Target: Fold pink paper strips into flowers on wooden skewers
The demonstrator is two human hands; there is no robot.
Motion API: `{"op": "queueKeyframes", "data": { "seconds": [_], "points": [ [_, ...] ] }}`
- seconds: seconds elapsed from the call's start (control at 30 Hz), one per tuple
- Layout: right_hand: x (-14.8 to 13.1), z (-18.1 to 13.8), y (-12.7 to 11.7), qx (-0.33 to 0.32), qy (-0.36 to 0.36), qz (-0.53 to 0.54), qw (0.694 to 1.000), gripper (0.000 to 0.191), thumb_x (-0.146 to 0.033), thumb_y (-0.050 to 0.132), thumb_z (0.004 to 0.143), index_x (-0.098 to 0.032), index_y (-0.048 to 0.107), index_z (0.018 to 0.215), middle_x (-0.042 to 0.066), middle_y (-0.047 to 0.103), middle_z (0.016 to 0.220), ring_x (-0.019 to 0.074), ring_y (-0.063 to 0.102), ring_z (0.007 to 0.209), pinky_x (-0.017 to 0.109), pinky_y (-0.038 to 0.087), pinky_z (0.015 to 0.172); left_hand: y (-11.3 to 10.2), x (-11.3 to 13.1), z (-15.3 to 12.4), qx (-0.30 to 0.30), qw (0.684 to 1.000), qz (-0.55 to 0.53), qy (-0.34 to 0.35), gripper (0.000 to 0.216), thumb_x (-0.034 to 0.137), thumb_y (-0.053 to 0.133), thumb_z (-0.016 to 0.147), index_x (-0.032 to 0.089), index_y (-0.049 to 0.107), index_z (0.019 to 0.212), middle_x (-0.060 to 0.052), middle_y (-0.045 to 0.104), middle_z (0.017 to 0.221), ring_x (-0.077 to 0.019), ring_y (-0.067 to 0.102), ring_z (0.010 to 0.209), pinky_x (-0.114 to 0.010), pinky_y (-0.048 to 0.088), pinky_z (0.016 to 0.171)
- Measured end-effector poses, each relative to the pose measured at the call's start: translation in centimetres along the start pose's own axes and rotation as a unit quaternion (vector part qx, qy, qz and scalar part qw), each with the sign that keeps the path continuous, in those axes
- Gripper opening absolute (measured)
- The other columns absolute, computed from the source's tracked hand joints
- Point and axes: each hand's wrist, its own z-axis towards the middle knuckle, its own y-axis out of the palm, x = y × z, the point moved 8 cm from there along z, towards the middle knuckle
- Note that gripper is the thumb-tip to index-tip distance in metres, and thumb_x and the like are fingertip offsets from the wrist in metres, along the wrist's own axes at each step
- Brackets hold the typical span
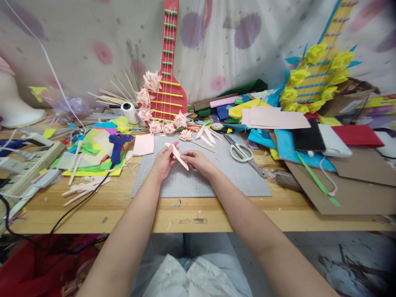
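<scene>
Between my two hands is a narrow pale pink paper strip (177, 156), tilted above the grey cutting mat (198, 185). My left hand (164, 159) pinches its upper part between thumb and fingers. On its right side, the fingers of my right hand (197, 160) are closed on the strip's edge. Just beyond lie several cut pink paper petals (208, 135) and a pink paper flower (186, 135) beside a thin stick (201, 145). A square pink paper piece (143, 144) rests at the mat's left edge. Scissors (239, 152) with pale green handles lie to the right.
A red paper guitar (170, 95) with pink flowers stands at the back; a yellow one (312, 82) leans at right. Left are a blue glue gun (118, 146) with a trailing black cord, paper scraps (88, 185) and a power strip (34, 173). Cardboard (343, 189) overlaps the right edge.
</scene>
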Motion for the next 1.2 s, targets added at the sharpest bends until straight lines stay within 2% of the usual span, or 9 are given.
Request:
{"op": "queueKeyframes", "data": {
  "seconds": [0.13,0.23,0.37,0.47,0.7,0.9,1.07,1.2],
  "points": [
    [0.3,0.1,-0.1,0.010,0.006,0.001,1.000,0.021,-0.033,0.060,0.066,-0.014,0.059,0.078,-0.006,0.047,0.043,0.0036,0.034,0.035,0.017,0.023,0.036,-0.2,-0.2,0.1,0.019,1.000,0.006,0.004,0.024,0.028,0.057,0.073,0.017,0.064,0.093,-0.001,0.056,0.071,-0.0036,0.045,0.052,-0.015,0.033,0.043],
    [0.4,0.1,-0.3,0.027,0.010,-0.008,1.000,0.018,-0.031,0.059,0.066,-0.015,0.058,0.075,-0.007,0.045,0.041,0.0042,0.035,0.034,0.017,0.024,0.035,-0.6,-0.2,0.2,0.044,0.999,0.010,0.015,0.021,0.026,0.054,0.075,0.016,0.063,0.092,0.000,0.056,0.069,-0.0050,0.050,0.059,-0.017,0.041,0.056],
    [0.2,0.1,-0.3,0.042,-0.004,-0.017,0.999,0.017,-0.031,0.058,0.067,-0.015,0.057,0.074,-0.007,0.044,0.040,0.0044,0.035,0.034,0.018,0.024,0.035,-0.2,-0.4,0.2,0.030,0.999,-0.017,0.017,0.017,0.025,0.053,0.076,0.016,0.059,0.090,-0.001,0.059,0.073,-0.0105,0.058,0.074,-0.027,0.044,0.078],
    [0.2,0.2,-0.2,0.048,-0.010,-0.023,0.999,0.017,-0.032,0.057,0.068,-0.016,0.057,0.074,-0.008,0.043,0.041,0.0049,0.034,0.034,0.019,0.024,0.036,0.1,-0.6,0.1,0.023,0.998,-0.056,0.007,0.009,0.022,0.051,0.078,0.016,0.054,0.082,-0.003,0.062,0.080,-0.0143,0.060,0.082,-0.035,0.042,0.085],
    [0.1,0.4,0.0,0.051,-0.027,-0.065,0.996,0.019,-0.033,0.058,0.066,-0.015,0.060,0.071,-0.003,0.055,0.060,0.0060,0.044,0.051,0.019,0.032,0.049,0.6,-0.5,0.1,0.012,0.997,-0.069,0.023,0.010,0.022,0.045,0.081,0.016,0.047,0.074,-0.005,0.064,0.082,-0.0158,0.060,0.089,-0.037,0.040,0.088],
    [0.6,0.8,-0.7,0.083,-0.039,-0.072,0.993,0.019,-0.033,0.058,0.065,-0.016,0.061,0.071,-0.001,0.060,0.069,0.0085,0.049,0.061,0.021,0.036,0.058,0.2,-0.6,0.1,0.045,0.996,-0.074,0.021,0.009,0.024,0.042,0.083,0.017,0.048,0.082,-0.003,0.063,0.073,-0.0156,0.062,0.084,-0.037,0.042,0.087],
    [0.2,0.8,-0.2,0.053,-0.067,-0.079,0.993,0.020,-0.033,0.056,0.067,-0.015,0.062,0.073,0.000,0.060,0.071,0.0090,0.050,0.064,0.022,0.037,0.063,0.1,-0.4,0.1,0.056,0.994,-0.087,0.033,0.010,0.022,0.043,0.082,0.016,0.046,0.074,-0.001,0.062,0.069,-0.0151,0.062,0.079,-0.037,0.042,0.086],
    [0.1,0.7,-0.2,0.057,-0.055,-0.089,0.993,0.019,-0.033,0.056,0.066,-0.015,0.061,0.069,-0.002,0.058,0.064,0.0084,0.047,0.058,0.021,0.035,0.057,0.0,-0.4,0.1,0.059,0.993,-0.101,0.035,0.016,0.025,0.042,0.083,0.016,0.045,0.071,-0.002,0.062,0.068,-0.0156,0.063,0.078,-0.038,0.042,0.085]
  ]
}}
